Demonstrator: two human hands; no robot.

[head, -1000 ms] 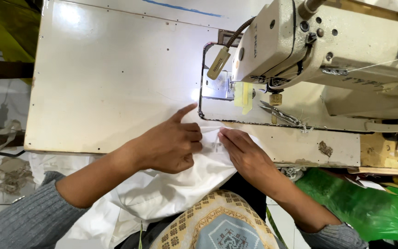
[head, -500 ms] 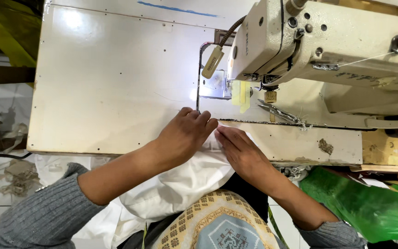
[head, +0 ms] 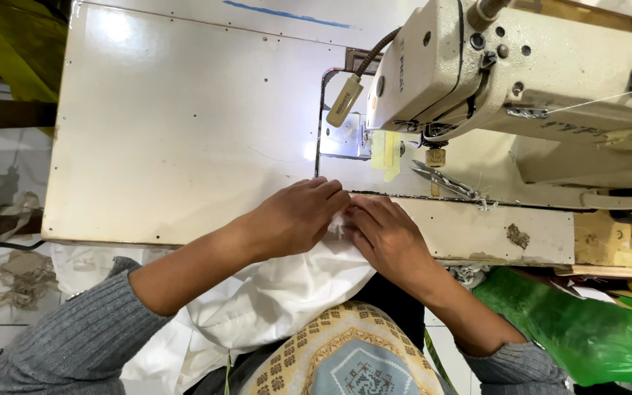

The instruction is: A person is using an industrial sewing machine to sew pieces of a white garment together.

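Both hands, left and right, had fingers pinched on the cloth edge at the desk; looked like lining up, next needs feeding toward the needle.

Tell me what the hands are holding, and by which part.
Both the left hand and the right hand pinch the top edge of the white cloth between them.

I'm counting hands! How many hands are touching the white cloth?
2. The left hand presses the white cloth at the table edge; the right hand pinches it beside, fingertips meeting.
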